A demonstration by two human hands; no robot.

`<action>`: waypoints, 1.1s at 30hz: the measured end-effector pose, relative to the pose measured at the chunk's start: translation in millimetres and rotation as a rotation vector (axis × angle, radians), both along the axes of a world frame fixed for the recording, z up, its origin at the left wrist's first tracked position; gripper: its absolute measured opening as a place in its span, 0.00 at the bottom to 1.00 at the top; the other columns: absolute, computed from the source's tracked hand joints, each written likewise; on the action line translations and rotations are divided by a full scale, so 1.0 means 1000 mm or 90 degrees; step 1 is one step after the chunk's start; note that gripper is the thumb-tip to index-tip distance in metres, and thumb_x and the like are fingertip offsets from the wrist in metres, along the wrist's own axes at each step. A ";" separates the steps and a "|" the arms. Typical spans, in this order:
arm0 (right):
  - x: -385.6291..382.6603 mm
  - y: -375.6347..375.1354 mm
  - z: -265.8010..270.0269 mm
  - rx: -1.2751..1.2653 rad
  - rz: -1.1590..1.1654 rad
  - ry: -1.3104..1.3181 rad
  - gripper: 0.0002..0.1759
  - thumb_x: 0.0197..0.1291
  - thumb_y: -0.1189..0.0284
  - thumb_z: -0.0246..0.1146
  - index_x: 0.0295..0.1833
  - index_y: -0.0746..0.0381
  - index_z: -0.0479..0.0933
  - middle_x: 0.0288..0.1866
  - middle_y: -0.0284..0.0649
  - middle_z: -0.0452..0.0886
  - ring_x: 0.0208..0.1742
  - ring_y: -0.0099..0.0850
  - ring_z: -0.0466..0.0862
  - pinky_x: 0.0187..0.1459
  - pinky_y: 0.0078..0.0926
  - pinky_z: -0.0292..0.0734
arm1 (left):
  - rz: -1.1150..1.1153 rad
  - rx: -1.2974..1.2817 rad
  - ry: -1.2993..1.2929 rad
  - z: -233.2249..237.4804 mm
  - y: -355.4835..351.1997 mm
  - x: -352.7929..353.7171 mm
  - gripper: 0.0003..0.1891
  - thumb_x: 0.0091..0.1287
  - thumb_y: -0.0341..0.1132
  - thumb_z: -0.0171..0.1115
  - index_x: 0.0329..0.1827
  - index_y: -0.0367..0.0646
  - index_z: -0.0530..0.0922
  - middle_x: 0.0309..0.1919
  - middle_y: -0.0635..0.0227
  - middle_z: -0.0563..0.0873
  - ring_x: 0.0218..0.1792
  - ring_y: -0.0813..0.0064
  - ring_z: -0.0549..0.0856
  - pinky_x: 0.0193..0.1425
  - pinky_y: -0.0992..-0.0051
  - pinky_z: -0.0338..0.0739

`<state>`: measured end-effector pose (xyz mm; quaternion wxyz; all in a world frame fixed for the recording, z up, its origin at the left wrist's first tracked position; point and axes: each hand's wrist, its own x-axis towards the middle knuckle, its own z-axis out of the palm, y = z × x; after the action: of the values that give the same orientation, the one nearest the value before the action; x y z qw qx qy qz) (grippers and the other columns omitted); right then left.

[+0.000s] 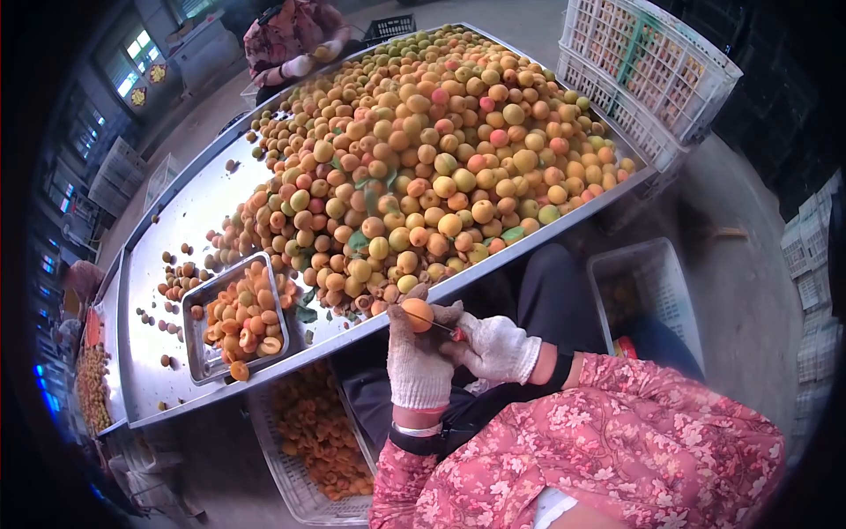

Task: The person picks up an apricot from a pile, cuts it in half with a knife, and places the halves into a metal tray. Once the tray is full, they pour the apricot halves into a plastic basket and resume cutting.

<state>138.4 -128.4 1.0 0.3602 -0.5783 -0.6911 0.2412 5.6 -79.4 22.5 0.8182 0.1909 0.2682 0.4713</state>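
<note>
My left hand (418, 363), in a white knitted glove with dirty fingers, holds an orange apricot (417, 315) near the table's front edge. My right hand (495, 346), also gloved, is closed on a small knife (457, 334) with a red handle, its thin blade against the apricot. Beyond them a large heap of whole apricots (423, 159) lies on the metal table (167, 238). To the left of my hands stands a metal tray (198, 339) with cut apricot halves (249, 309).
Below the table edge sits a white crate (291, 480) of apricot halves. Another pale crate (683, 291) is at the right, beside my legs. Stacked white baskets (648, 70) stand at the back right. A co-worker (286, 44) sits across the table.
</note>
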 end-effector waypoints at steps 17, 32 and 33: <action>0.011 0.003 0.013 -0.068 0.019 -0.115 0.19 0.66 0.58 0.62 0.51 0.62 0.72 0.31 0.49 0.83 0.30 0.51 0.84 0.30 0.44 0.79 | -0.013 0.078 -0.040 -0.002 -0.003 -0.006 0.27 0.69 0.39 0.61 0.67 0.37 0.66 0.56 0.49 0.80 0.56 0.57 0.81 0.58 0.61 0.79; 0.010 -0.005 0.012 -0.047 0.048 -0.033 0.46 0.58 0.68 0.66 0.79 0.56 0.51 0.40 0.50 0.83 0.34 0.51 0.85 0.35 0.40 0.83 | -0.076 0.141 0.078 0.002 -0.012 -0.010 0.26 0.62 0.26 0.56 0.65 0.33 0.67 0.57 0.55 0.78 0.53 0.67 0.82 0.59 0.69 0.79; 0.011 -0.005 0.013 -0.049 0.048 -0.033 0.46 0.58 0.68 0.66 0.79 0.56 0.51 0.40 0.50 0.83 0.34 0.51 0.85 0.35 0.40 0.83 | -0.076 0.139 0.078 0.002 -0.013 -0.011 0.26 0.62 0.26 0.56 0.65 0.33 0.67 0.57 0.55 0.78 0.53 0.67 0.82 0.59 0.69 0.79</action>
<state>149.7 -133.1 13.5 0.3104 -0.5712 -0.7119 0.2656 -5.1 -92.0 24.1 0.8011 0.3229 0.2526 0.4361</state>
